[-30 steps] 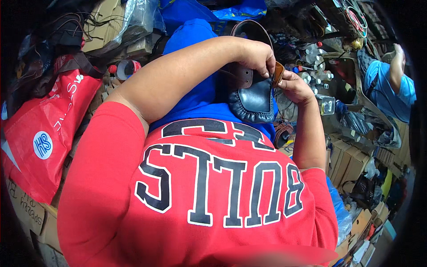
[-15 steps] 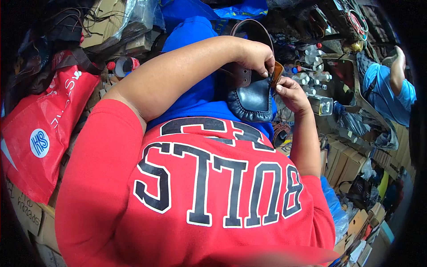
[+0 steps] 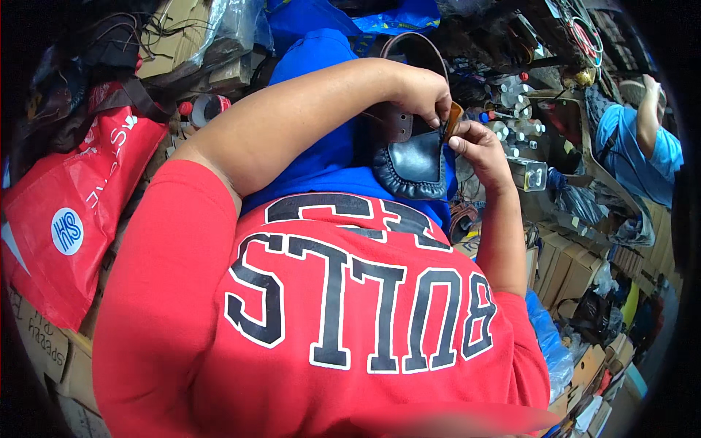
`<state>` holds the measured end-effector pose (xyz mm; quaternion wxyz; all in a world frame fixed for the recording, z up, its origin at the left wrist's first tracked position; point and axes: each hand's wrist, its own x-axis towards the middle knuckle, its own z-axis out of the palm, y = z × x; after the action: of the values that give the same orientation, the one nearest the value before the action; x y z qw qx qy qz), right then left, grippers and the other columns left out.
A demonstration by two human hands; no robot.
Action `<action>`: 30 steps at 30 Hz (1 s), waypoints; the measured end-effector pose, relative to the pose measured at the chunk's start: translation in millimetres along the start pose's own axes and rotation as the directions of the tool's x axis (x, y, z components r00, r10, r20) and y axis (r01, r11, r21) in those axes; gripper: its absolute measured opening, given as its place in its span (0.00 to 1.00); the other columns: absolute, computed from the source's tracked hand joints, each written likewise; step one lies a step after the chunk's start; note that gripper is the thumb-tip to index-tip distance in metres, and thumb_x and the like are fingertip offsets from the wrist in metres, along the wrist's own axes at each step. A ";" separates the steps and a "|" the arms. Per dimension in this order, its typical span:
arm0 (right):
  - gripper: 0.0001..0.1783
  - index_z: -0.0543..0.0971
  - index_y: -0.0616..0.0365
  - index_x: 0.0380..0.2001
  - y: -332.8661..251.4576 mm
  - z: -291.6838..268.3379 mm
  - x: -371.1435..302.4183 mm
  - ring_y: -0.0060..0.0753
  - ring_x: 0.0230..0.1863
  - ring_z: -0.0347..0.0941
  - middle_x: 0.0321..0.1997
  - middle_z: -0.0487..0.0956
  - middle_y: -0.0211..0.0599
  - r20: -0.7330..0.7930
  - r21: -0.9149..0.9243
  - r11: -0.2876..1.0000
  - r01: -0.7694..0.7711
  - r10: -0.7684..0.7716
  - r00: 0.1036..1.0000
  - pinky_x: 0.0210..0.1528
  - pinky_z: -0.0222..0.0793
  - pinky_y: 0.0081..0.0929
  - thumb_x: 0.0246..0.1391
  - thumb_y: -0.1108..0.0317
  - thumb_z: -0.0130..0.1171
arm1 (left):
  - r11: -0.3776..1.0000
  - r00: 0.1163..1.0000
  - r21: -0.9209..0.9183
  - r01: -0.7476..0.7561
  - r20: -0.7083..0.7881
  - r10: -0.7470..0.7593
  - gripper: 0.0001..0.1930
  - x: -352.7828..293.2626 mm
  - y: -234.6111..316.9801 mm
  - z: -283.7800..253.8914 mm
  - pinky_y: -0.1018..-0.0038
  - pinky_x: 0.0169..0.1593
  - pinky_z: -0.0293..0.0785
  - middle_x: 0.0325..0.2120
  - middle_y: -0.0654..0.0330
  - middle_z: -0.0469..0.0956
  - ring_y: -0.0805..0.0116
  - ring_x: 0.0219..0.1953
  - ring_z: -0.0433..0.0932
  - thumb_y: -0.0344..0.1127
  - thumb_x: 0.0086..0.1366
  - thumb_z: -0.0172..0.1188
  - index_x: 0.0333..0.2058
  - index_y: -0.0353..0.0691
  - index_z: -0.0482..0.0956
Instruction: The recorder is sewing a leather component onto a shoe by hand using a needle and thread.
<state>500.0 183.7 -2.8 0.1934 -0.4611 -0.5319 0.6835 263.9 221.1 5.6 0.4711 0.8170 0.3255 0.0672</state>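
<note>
Your right hand [image 3: 478, 150] sits slightly lower than a second ago, while your left hand [image 3: 425, 93] has barely moved. The black shoe upper [image 3: 416, 164] rests at your blue-clothed lap [image 3: 314, 160], its toe below your left fingertips, which pinch its side edge. Your right thumb and finger pinch the tan flap [image 3: 455, 114] there. The leather is glossy, puckered around the toe, with a brown eyelet piece [image 3: 399, 127].

Shoe upper [image 3: 413, 166] glossy (leather-like); shirt [image 3: 356, 310] matt cloth
</note>
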 end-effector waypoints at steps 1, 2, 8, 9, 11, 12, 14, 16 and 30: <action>0.07 0.79 0.59 0.31 -3.3 0.1 -3.3 0.16 0.35 0.70 0.31 0.78 0.25 -0.017 -0.041 0.999 0.010 -0.011 1.000 0.42 0.65 0.17 0.47 0.72 0.65 | 0.998 0.999 -0.038 -0.041 0.009 0.041 0.12 -3.5 -3.4 -2.1 0.69 0.40 0.72 0.31 0.55 0.82 0.64 0.33 0.79 0.32 0.53 0.63 0.38 0.40 0.82; 0.07 0.79 0.59 0.31 -4.9 0.1 -5.3 0.16 0.35 0.70 0.30 0.77 0.24 -0.033 -0.082 0.996 0.019 -0.022 0.999 0.41 0.65 0.17 0.47 0.72 0.66 | 0.994 0.996 -0.076 -0.081 0.017 0.083 0.11 -5.8 -5.4 -3.4 0.69 0.40 0.72 0.32 0.55 0.82 0.64 0.33 0.79 0.31 0.54 0.63 0.38 0.40 0.82; 0.06 0.79 0.60 0.27 -11.5 14.4 -4.8 0.17 0.33 0.69 0.29 0.75 0.25 -0.037 -0.243 0.968 0.067 -0.078 0.996 0.40 0.64 0.17 0.46 0.71 0.67 | 1.000 0.999 0.008 -0.005 0.039 0.005 0.12 -16.9 7.5 -8.1 0.70 0.39 0.73 0.31 0.58 0.82 0.66 0.32 0.79 0.30 0.52 0.63 0.38 0.42 0.83; 0.06 0.79 0.60 0.27 -13.2 21.1 -2.6 0.17 0.33 0.69 0.29 0.75 0.25 -0.036 -0.242 0.968 0.072 -0.083 0.996 0.40 0.64 0.17 0.46 0.71 0.67 | 1.000 0.999 0.012 -0.003 0.039 0.002 0.12 -20.8 7.2 -8.4 0.70 0.39 0.73 0.31 0.58 0.82 0.66 0.32 0.79 0.30 0.52 0.63 0.38 0.42 0.83; 0.07 0.79 0.61 0.26 -15.0 33.7 1.7 0.17 0.33 0.68 0.28 0.74 0.25 -0.010 -0.291 0.946 0.144 -0.153 0.988 0.38 0.64 0.18 0.47 0.70 0.66 | 0.998 0.997 -0.018 0.065 0.052 -0.064 0.11 -30.1 10.7 -11.5 0.70 0.37 0.73 0.29 0.59 0.83 0.67 0.30 0.79 0.30 0.51 0.63 0.36 0.43 0.83; 0.08 0.79 0.62 0.26 -13.8 38.9 5.7 0.18 0.32 0.68 0.28 0.74 0.27 -0.003 -0.347 0.923 0.167 -0.179 0.984 0.37 0.65 0.19 0.47 0.69 0.66 | 0.993 0.993 -0.022 0.112 0.037 -0.111 0.10 -35.8 12.4 -12.3 0.69 0.35 0.74 0.27 0.57 0.82 0.63 0.30 0.80 0.29 0.49 0.63 0.33 0.43 0.83; 0.08 0.79 0.62 0.26 -18.1 51.7 7.8 0.19 0.32 0.69 0.27 0.74 0.29 -0.010 -0.437 0.877 0.201 -0.228 0.973 0.36 0.65 0.19 0.47 0.69 0.66 | 0.992 0.990 0.017 0.122 -0.069 -0.121 0.10 -45.3 5.8 -3.5 0.68 0.35 0.74 0.26 0.55 0.82 0.60 0.30 0.80 0.28 0.48 0.62 0.32 0.42 0.83; 0.08 0.79 0.62 0.25 -21.3 57.5 5.1 0.23 0.30 0.69 0.26 0.74 0.32 -0.024 -0.532 0.812 0.240 -0.297 0.954 0.34 0.65 0.21 0.47 0.69 0.66 | 0.982 0.931 0.104 0.160 -0.346 -0.115 0.11 -55.8 6.5 7.6 0.66 0.37 0.73 0.29 0.52 0.81 0.52 0.34 0.79 0.28 0.46 0.61 0.32 0.41 0.83; 0.45 0.70 0.38 0.56 -25.1 77.0 21.9 0.50 0.64 0.57 0.62 0.64 0.41 0.024 -0.739 0.575 0.351 -0.499 0.866 0.64 0.52 0.44 0.27 0.57 0.73 | 0.967 0.878 0.180 0.183 -0.472 -0.078 0.08 -70.2 7.0 38.2 0.57 0.47 0.66 0.30 0.60 0.79 0.56 0.43 0.73 0.33 0.51 0.57 0.31 0.49 0.80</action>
<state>419.0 167.0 11.3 0.2038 -0.4189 -0.8309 0.3042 228.4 149.1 4.3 0.2909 0.8004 0.4881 0.1910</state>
